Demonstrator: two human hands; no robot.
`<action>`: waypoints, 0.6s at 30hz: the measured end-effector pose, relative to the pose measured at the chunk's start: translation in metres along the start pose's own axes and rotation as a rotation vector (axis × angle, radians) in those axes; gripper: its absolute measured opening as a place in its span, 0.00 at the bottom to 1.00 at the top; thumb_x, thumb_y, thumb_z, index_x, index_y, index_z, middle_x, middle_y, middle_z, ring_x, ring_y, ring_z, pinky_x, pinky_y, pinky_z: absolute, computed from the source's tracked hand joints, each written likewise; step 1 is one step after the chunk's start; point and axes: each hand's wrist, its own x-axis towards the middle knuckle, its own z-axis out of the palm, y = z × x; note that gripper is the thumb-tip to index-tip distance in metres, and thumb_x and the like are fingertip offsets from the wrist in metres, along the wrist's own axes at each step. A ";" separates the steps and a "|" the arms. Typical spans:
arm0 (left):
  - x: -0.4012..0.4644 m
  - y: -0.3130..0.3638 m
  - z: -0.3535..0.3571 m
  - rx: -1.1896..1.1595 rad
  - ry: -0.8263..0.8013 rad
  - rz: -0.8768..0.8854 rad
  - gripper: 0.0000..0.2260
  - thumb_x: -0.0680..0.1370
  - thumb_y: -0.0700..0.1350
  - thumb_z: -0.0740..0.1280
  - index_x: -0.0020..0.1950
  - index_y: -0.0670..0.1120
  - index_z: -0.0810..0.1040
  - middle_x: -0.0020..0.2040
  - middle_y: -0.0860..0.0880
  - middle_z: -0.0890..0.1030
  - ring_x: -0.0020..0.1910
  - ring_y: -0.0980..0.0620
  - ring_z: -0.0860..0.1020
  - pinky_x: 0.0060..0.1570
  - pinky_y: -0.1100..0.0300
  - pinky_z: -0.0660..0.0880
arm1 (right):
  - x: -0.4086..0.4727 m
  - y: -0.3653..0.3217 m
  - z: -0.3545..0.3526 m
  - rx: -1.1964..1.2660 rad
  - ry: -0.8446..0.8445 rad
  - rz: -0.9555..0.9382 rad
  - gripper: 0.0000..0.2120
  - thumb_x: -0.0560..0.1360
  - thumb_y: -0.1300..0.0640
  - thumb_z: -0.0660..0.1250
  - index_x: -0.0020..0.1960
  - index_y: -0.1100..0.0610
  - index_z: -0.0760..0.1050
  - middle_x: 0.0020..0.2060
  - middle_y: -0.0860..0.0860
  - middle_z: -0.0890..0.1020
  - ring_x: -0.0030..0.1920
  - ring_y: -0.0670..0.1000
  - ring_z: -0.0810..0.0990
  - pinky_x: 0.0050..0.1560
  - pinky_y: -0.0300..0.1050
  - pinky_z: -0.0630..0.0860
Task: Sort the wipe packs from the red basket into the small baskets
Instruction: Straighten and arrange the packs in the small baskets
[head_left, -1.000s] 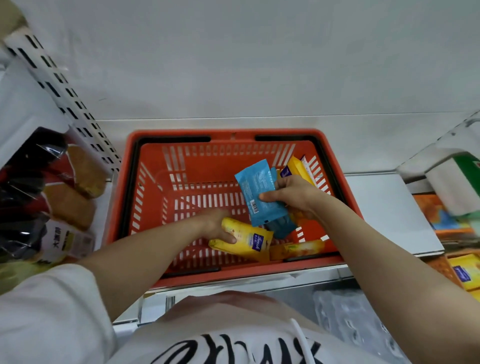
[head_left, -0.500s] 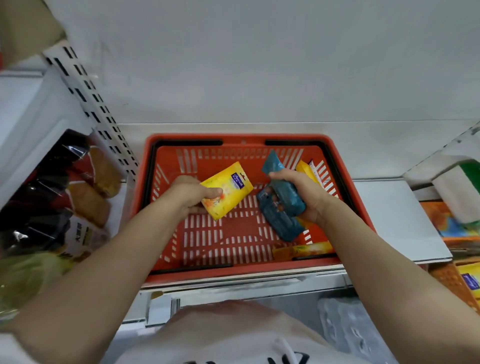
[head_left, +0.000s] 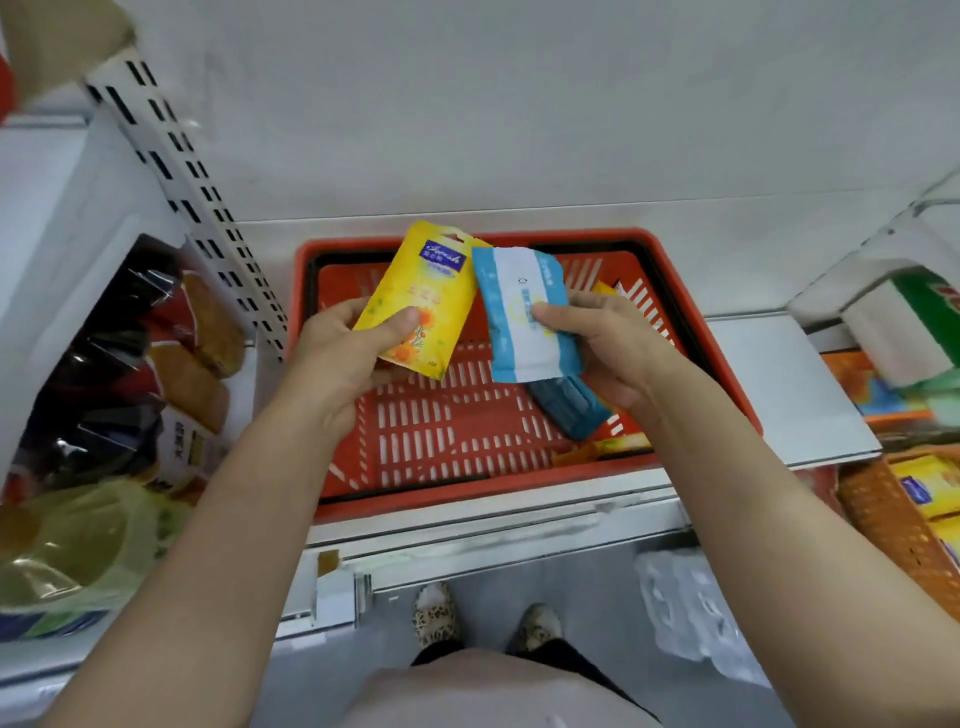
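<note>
A red basket (head_left: 519, 491) stands on a white shelf in front of me. My left hand (head_left: 343, 353) holds a yellow wipe pack (head_left: 431, 280) above the basket, thumb on its front. My right hand (head_left: 602, 348) grips a blue-and-white wipe pack (head_left: 524, 291) upright beside it, and a darker blue pack (head_left: 569, 408) sticks out below the same hand. More yellow packs (head_left: 602, 449) lie along the basket's right side and front right corner. A small orange basket (head_left: 883, 525) with yellow packs sits at the lower right.
Bagged goods (head_left: 171, 364) fill the shelf on the left, behind a perforated white upright (head_left: 182, 171). Green-and-white boxes (head_left: 914, 322) stand on the right. A bare white shelf board (head_left: 779, 384) lies right of the basket. My feet (head_left: 483, 618) show on the grey floor.
Both hands have risen out of the basket and turned their packs upright, side by side. The blue pack now shows its white front.
</note>
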 end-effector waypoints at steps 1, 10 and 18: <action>-0.006 0.000 0.003 -0.005 -0.010 0.014 0.19 0.73 0.44 0.75 0.62 0.45 0.77 0.46 0.51 0.84 0.38 0.57 0.84 0.37 0.58 0.81 | -0.006 0.001 -0.001 -0.013 0.020 -0.032 0.10 0.76 0.64 0.69 0.57 0.65 0.79 0.49 0.60 0.85 0.45 0.55 0.86 0.43 0.48 0.82; -0.091 -0.002 0.069 -0.038 -0.162 0.137 0.19 0.71 0.43 0.76 0.59 0.47 0.77 0.48 0.50 0.85 0.41 0.54 0.85 0.40 0.55 0.81 | -0.122 0.007 -0.051 -0.005 0.220 -0.250 0.14 0.73 0.66 0.72 0.59 0.63 0.77 0.49 0.57 0.85 0.47 0.56 0.85 0.54 0.59 0.80; -0.215 -0.078 0.196 0.020 -0.389 0.112 0.17 0.73 0.40 0.74 0.59 0.48 0.74 0.51 0.47 0.83 0.43 0.49 0.84 0.41 0.51 0.82 | -0.284 0.063 -0.180 0.071 0.508 -0.356 0.14 0.75 0.60 0.72 0.60 0.61 0.80 0.52 0.59 0.85 0.49 0.58 0.85 0.46 0.50 0.83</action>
